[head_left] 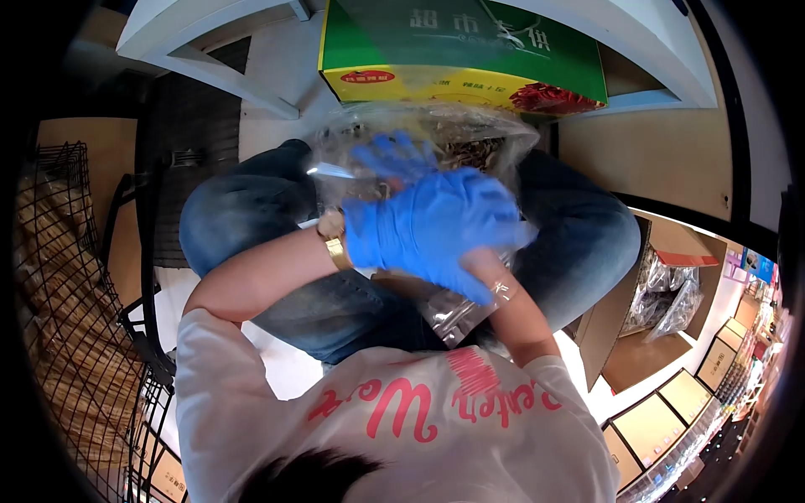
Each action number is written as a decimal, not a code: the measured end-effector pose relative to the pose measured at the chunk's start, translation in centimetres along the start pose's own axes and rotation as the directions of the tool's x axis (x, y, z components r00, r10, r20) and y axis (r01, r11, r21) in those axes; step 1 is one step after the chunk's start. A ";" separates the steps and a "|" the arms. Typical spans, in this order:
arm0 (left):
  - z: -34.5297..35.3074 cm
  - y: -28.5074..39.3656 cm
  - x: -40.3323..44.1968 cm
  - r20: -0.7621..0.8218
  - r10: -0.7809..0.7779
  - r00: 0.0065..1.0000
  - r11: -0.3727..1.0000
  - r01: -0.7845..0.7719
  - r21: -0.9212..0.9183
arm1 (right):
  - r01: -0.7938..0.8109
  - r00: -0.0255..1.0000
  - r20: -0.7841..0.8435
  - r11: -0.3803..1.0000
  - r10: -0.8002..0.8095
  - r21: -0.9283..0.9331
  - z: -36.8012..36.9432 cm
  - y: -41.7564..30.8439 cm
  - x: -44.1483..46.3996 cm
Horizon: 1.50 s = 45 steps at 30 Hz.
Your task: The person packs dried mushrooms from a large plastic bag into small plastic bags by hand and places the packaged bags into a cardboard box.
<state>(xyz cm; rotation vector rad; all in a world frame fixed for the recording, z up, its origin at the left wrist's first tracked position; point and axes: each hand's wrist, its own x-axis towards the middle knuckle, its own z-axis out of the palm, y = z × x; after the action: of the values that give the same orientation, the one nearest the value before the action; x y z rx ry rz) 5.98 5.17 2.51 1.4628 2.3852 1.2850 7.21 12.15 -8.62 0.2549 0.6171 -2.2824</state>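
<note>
Both my hands wear blue gloves, and my arms cross above my lap. My left hand (440, 226), slightly blurred, lies across my right forearm, its fingers stretched to the right and its thumb apart. Beyond it, my right hand (394, 157) is partly covered and blurred, with spread fingers at a large clear plastic bag (352, 126). Dark, dried-looking pieces (474, 153) show inside that bag; I cannot tell their kind. A smaller piece of clear plastic (453, 317) shows below my left hand, by my right forearm.
A green and yellow carton (461, 63) stands ahead, under a white frame (210, 75). To the right, an open cardboard box (620, 327) holds clear packets (671, 293). A black wire basket (71, 335) with long tan items stands at left. Shelves with boxes (662, 411) run at lower right.
</note>
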 end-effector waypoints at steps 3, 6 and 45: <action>0.3 -0.8 -1.2 0.007 -0.080 0.997 0.996 0.080 0.034 | -0.188 0.976 0.100 0.981 0.191 -0.038 0.2 1.2 0.6; 2.4 -0.9 -2.1 0.198 -0.119 0.973 0.988 0.097 0.119 | -0.067 0.938 0.206 0.728 0.280 -0.683 -0.5 0.6 1.9; -9.6 -3.5 -9.2 -0.369 -0.705 0.605 0.621 0.779 0.091 | -0.141 0.982 -0.186 -0.731 -0.020 -0.667 -21.4 8.9 6.3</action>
<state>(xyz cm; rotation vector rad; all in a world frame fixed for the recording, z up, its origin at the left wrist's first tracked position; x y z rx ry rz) 4.24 -8.43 3.18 0.1201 2.9066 1.0308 9.02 13.63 -32.48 -0.6668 2.4552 -0.1752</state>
